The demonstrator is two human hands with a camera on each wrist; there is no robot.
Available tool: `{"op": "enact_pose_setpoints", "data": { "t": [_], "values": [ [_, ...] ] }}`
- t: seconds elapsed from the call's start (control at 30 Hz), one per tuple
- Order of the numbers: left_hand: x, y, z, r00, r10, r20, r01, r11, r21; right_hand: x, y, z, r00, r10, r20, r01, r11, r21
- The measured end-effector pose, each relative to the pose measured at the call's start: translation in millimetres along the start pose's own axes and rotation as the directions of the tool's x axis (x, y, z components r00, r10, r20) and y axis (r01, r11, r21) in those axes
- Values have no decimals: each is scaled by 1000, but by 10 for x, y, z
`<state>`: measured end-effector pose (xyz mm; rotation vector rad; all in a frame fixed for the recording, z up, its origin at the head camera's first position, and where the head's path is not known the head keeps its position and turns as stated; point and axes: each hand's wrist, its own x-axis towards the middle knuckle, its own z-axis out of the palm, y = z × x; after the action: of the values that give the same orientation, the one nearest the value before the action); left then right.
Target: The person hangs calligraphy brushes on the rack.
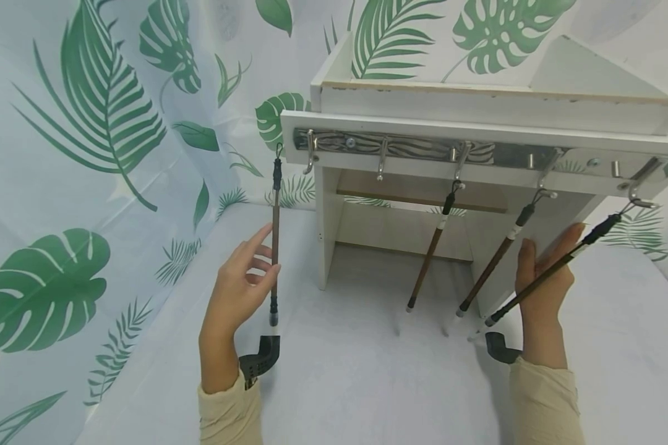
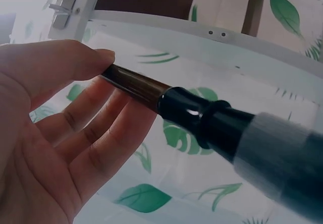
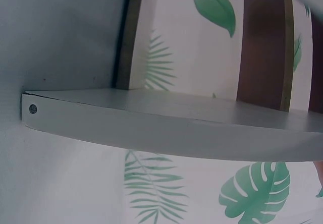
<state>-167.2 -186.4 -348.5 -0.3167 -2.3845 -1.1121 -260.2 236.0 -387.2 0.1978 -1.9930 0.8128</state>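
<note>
My left hand [image 1: 239, 281] pinches the brown shaft of a calligraphy brush [image 1: 275, 228] between thumb and fingers. This brush stands nearly upright, bristle end down, its thin black loop just left of the leftmost hook [image 1: 310, 151]. Close up in the left wrist view, the brush's black ferrule [image 2: 186, 110] shows beyond my fingers. My right hand [image 1: 545, 284] grips the right side panel [image 1: 556, 213] of a white shelf unit, thumb on the inner side, fingers on the outer. The rightmost hanging brush [image 1: 556, 262] crosses in front of that hand.
A metal hook rail [image 1: 423, 148] runs along the shelf's front board. Two more brushes, a middle one [image 1: 431, 259] and another [image 1: 495, 266] to its right, hang from hooks. The second hook [image 1: 382, 161] bears nothing. Leaf-patterned cloth [image 1: 117, 185] covers the walls.
</note>
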Motion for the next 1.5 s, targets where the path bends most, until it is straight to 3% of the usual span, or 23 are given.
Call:
{"op": "enact_pose_setpoints", "data": {
  "t": [0.4,0.9,1.5],
  "values": [
    [-41,41,-38,998,23,64,-21,999,-28,4,-41,2,1000,10,9,-10,1000,-8],
    [-67,82,-68,988,101,115,-99,995,-24,-10,-16,-1,999,33,13,-33,999,-27],
    [-71,111,-103,987,84,134,-87,996,13,-5,-29,-5,1000,21,10,-21,999,-24]
  ]
}}
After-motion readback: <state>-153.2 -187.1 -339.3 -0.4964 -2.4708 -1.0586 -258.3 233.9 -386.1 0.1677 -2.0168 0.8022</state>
